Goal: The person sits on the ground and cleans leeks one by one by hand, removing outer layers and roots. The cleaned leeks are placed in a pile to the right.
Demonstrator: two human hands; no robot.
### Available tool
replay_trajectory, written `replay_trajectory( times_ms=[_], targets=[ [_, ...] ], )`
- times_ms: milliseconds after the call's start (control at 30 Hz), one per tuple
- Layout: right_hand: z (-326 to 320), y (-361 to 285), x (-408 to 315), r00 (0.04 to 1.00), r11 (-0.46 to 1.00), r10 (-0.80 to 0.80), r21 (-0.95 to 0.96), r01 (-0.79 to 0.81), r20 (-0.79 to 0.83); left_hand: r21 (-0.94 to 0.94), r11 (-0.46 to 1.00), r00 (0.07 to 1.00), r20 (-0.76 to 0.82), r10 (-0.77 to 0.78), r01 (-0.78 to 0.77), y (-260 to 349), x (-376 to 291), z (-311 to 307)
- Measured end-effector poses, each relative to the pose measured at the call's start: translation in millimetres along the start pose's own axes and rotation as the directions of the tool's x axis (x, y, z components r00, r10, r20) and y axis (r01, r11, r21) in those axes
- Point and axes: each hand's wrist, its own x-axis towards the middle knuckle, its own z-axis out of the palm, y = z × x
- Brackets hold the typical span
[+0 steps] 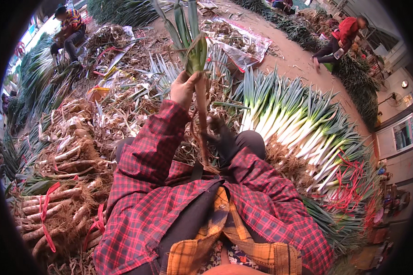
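My left hand (183, 90) grips a long green onion (197, 55) just below where its leaves fan out. The onion stands nearly upright, its leaves up and its brown, unpeeled stalk hanging down to roots near my lap. My right hand (223, 139), in a dark glove, is beside the lower stalk. Its fingers are blurred, so whether they grip the stalk or a loose skin cannot be told. Dry peeled husks (137, 113) lie heaped around and beyond my knees.
Peeled white-stemmed green onions (285, 113) lie in a row at right, with red ties (351, 178) on them. Unpeeled onions (55, 202) are piled at left. A white sheet (242, 44) bears husks ahead. One person (69, 31) sits at far left; another (344, 37) bends at far right.
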Motion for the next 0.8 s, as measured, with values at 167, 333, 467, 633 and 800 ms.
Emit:
replay_trajectory(
  times_ms=[167,333,467,633,800],
  targets=[
    [-65,-78,66,0.961,0.948,-0.111,0.262,0.179,-0.254,0.287,0.958,0.985,0.167,-0.039,-0.011,6,-30,-1],
    [-57,-115,79,0.972,0.945,-0.199,0.238,0.225,-0.126,0.258,0.934,0.948,0.266,0.178,-0.248,15,-51,18],
    [-35,-119,55,0.916,0.823,-0.165,0.461,0.332,-0.366,0.111,0.991,0.995,0.075,0.063,-0.071,8,-45,-3],
    [-71,-138,23,0.861,0.89,-0.101,0.341,0.302,-0.499,0.8,0.58,0.926,-0.092,0.365,-0.149,8,-17,-143],
    [-131,-146,-7,0.764,0.767,-0.104,0.438,0.469,-0.637,0.91,0.073,0.846,-0.406,0.345,0.408,81,-25,-314]
  ],
)
